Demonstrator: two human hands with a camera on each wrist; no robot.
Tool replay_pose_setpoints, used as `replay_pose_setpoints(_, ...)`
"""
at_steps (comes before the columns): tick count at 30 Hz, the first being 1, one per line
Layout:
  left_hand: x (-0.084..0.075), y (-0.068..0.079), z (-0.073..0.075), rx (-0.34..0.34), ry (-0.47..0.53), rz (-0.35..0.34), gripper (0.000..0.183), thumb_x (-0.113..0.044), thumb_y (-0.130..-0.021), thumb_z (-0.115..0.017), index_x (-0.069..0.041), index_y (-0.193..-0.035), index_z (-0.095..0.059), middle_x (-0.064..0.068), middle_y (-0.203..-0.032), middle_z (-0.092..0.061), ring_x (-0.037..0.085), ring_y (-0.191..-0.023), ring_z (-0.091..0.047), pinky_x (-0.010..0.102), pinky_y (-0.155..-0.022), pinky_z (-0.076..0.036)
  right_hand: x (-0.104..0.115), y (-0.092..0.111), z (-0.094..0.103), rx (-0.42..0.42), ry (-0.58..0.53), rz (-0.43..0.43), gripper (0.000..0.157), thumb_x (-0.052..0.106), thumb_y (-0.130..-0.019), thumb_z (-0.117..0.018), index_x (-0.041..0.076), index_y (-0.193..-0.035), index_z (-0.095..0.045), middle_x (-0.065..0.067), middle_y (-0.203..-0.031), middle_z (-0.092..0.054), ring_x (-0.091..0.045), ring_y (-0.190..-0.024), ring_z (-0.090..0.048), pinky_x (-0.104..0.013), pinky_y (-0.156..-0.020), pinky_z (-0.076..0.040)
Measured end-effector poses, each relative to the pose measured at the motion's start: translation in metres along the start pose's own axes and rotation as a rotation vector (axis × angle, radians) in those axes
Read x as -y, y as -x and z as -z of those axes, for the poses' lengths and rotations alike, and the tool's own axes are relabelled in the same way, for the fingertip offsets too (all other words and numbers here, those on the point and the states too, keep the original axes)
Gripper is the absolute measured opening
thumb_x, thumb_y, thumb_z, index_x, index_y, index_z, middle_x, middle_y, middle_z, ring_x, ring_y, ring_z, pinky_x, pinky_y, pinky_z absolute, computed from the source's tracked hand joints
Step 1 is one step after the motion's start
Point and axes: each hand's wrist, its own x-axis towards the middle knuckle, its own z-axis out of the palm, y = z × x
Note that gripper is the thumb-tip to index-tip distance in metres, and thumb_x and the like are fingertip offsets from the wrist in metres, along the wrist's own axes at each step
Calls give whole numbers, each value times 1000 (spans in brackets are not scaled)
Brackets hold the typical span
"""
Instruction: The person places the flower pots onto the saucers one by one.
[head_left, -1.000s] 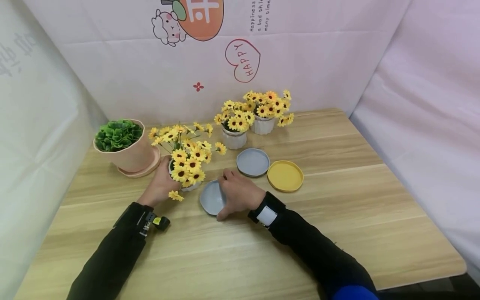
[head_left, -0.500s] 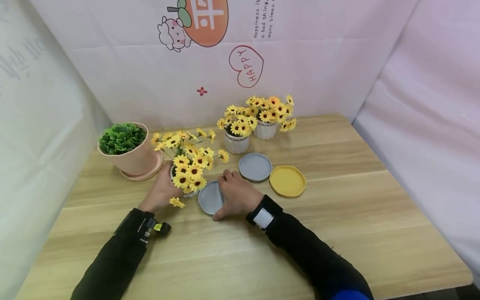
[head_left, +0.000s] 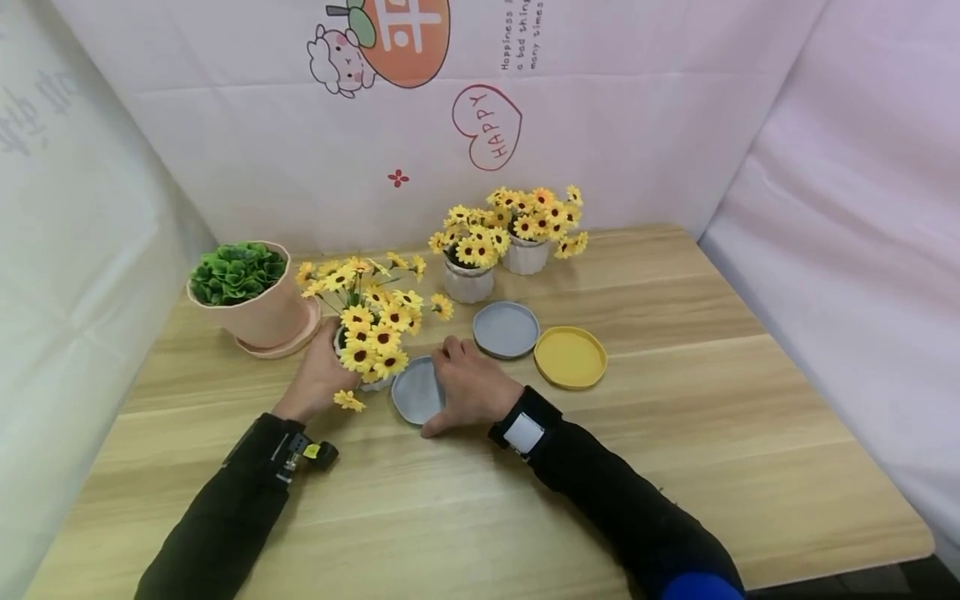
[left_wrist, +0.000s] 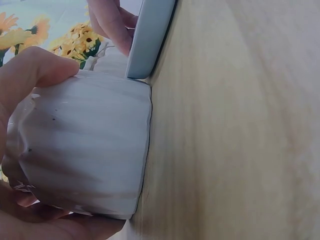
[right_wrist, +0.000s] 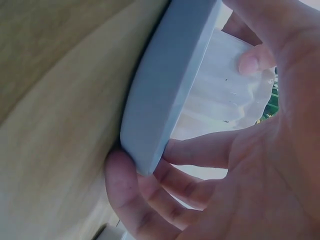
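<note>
My left hand (head_left: pixel 317 375) grips a white ribbed flowerpot (left_wrist: pixel 85 145) of yellow daisies (head_left: pixel 375 329), thumb on one side and fingers on the other. The pot stands upright, its base at the wood surface. My right hand (head_left: pixel 474 385) holds a shallow grey-blue saucer (head_left: pixel 414 392) by its right side; in the right wrist view, fingers curl over the saucer's rim (right_wrist: pixel 165 95). This saucer lies low at the table, immediately right of the pot. Saucer edge and pot base meet in the left wrist view.
Behind my right hand lie another grey saucer (head_left: pixel 506 330) and a yellow saucer (head_left: pixel 571 357). Two more daisy pots, one nearer (head_left: pixel 468 283) and one farther (head_left: pixel 525 254), stand by the back cloth. A pink pot (head_left: pixel 258 312) with green leaves stands left on its saucer.
My right hand has slid the grey saucer a little left and slightly away from me, closer to the pot. My left hand keeps its grip on the pot, and the view has shifted slightly.
</note>
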Motion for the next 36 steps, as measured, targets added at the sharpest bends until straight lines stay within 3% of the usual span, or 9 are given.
replay_pose_setpoints(12, -13, 5, 4, -4, 34, 0, 94, 12, -76, -65, -1, -163, -29, 23, -158, -46, 39, -142, -50, 55, -119, -45, -7, 4, 6, 57, -36, 17, 118, 71, -71, -88, 1, -155, -45, -17, -141, -49, -29, -126, -48, -38, -108, -53)
replay_pose_setpoints(20, -29, 7, 6, -5, 58, 7, 89, 5, -83, -72, 0, -161, -31, 24, -157, -47, 38, -144, -47, 56, -122, -42, -14, 3, 13, 120, -101, 15, 122, 73, -73, -85, 2, -160, -37, -15, -144, -44, -27, -126, -44, -37, -105, -53)
replay_pose_setpoints(24, -35, 9, 4, -21, 22, -6, 86, 1, -84, -75, -1, -160, -34, 23, -156, -47, 38, -144, -47, 58, -123, -41, -18, 2, 19, 144, -146, 37, 119, 71, -75, -84, 0, -159, -38, -17, -143, -47, -27, -124, -48, -38, -104, -53)
replay_pose_setpoints(29, -41, 12, -6, 4, 9, -18, 87, -2, -84, -78, -3, -160, -35, 22, -157, -48, 39, -146, -48, 57, -123, -42, -26, 2, 30, 163, -275, 59, 122, 68, -78, -85, 0, -163, -31, -21, -156, -45, -31, -139, -50, -44, -116, -49)
replay_pose_setpoints(35, -52, 15, -25, 72, 28, -41, 98, 9, -72, -77, -3, -160, -35, 21, -157, -49, 40, -144, -51, 56, -119, -47, -34, 5, 41, 132, -449, 178, 97, 51, -81, -89, 18, -159, -41, -5, -160, -45, -17, -141, -46, -38, -121, -43)
replay_pose_setpoints(36, -53, 15, -28, 83, 28, -45, 100, 10, -70, -78, -3, -159, -35, 22, -157, -50, 41, -143, -51, 56, -119, -47, -34, 6, 44, 149, -451, 163, 82, 49, -83, -88, 16, -149, -52, -4, -148, -56, -13, -131, -53, -34, -115, -47)
